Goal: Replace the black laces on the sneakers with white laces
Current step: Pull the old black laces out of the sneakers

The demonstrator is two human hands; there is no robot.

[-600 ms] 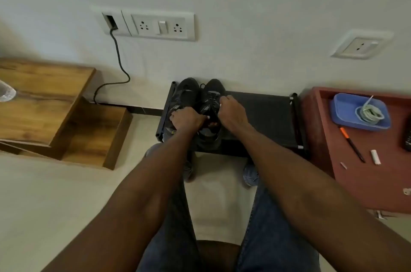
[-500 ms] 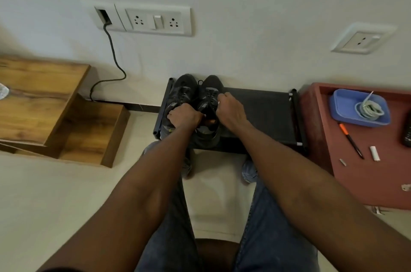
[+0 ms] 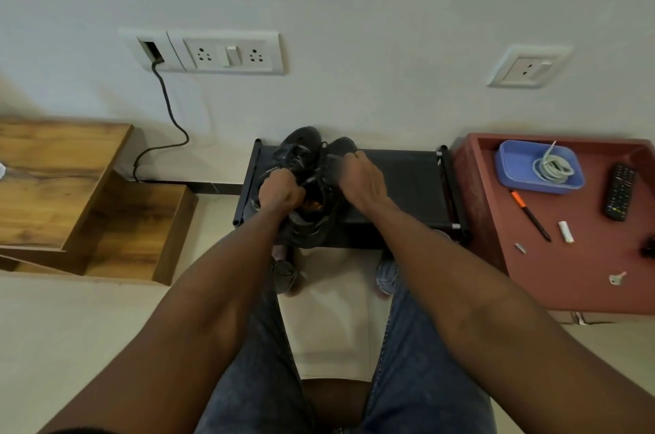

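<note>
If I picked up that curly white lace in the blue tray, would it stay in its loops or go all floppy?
The white lace lies in loose, uneven coils in the blue tray, so it is probably soft and would likely droop and unwind when lifted. It looks thin, so it is probably very light. One end sticks up over the rim, so it may have a slightly stiff tip.

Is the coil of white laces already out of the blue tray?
No, the white laces lie coiled inside the blue tray.

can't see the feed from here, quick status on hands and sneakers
Left hand and right hand both gripping the black sneakers on the black rack. White laces untouched in blue tray. Nothing in the way.
</note>
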